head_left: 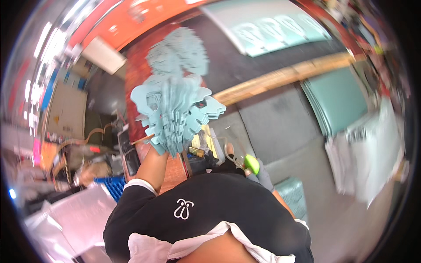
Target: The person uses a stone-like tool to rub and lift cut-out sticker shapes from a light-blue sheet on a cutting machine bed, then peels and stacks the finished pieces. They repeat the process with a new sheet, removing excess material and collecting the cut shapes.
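Observation:
My left forearm (pixel 152 171) reaches to the near end of a thick, fanned stack of pale blue-green cut-out sheets (pixel 175 109). The stack's wavy, notched edges hide the fingers of my left hand, so its grip does not show. Low on the right, my right hand (pixel 263 176) wears a grey glove and is closed around a tool with a bright green, rounded part (pixel 251 164). What kind of tool it is cannot be made out. Behind the stack lies a second pile of similar cut-outs (pixel 180 48), blurred, on the reddish table (pixel 136 76).
A pale sheet with cut outlines (pixel 272 30) lies on the dark work surface (pixel 228 61) at the far right. A wooden edge strip (pixel 285 75) borders that surface. Stacked green sheets (pixel 340 98) and clear plastic wrapping (pixel 368 153) are farther right.

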A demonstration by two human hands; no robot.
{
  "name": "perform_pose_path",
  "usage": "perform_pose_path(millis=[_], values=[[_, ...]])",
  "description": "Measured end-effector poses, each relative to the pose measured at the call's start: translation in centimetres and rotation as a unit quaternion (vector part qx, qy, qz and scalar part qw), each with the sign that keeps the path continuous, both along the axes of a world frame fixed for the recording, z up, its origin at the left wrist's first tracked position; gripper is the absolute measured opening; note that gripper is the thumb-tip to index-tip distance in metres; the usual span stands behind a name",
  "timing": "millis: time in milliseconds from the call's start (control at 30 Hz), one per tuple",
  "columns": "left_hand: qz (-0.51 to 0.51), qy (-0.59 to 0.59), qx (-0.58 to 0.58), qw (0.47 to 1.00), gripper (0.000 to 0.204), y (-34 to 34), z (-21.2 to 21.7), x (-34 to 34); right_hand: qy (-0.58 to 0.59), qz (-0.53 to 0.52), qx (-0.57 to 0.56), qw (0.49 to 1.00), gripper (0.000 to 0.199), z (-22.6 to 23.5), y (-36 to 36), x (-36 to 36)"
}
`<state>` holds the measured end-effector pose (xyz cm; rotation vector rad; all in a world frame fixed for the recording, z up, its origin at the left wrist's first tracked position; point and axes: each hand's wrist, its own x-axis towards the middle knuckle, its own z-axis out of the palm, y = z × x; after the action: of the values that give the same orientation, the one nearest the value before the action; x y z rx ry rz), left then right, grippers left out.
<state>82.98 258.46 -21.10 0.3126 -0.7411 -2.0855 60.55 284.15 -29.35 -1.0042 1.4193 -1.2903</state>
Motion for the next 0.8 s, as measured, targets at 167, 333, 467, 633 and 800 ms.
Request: perform_pose_path(millis=[167, 333, 467, 633, 800], values=[[-0.199, 0.004, 0.115, 0.973, 0.040, 0.4, -3.4, -10.4, 0.070, -0.258, 0.011, 0.964, 0.031, -0.6, 6.2, -0.8], [-0.352, -0.034, 0.161, 0.921, 0.039, 2.2, -5.7, -18.5, -0.164, -0.385, 0.049, 0.907, 0.033, -2.7, 10.5, 1.8], [-0.444, -0.039, 0.192, 0.875, 0.039, 3.6, -8.0, -23.6, 0.002, -0.515, 0.095, 0.852, 0.035, -2.4, 12.6, 4.2], [-0.508, -0.024, 0.234, 0.829, 0.039, 5.6, -10.2, -25.9, 0.062, -0.500, 0.185, 0.844, 0.034, -1.0, 11.4, 5.8], [-0.504, 0.016, 0.253, 0.825, 0.038, 4.8, -11.0, -23.8, 0.117, -0.410, 0.168, 0.889, 0.047, -0.8, 9.9, 5.6]])
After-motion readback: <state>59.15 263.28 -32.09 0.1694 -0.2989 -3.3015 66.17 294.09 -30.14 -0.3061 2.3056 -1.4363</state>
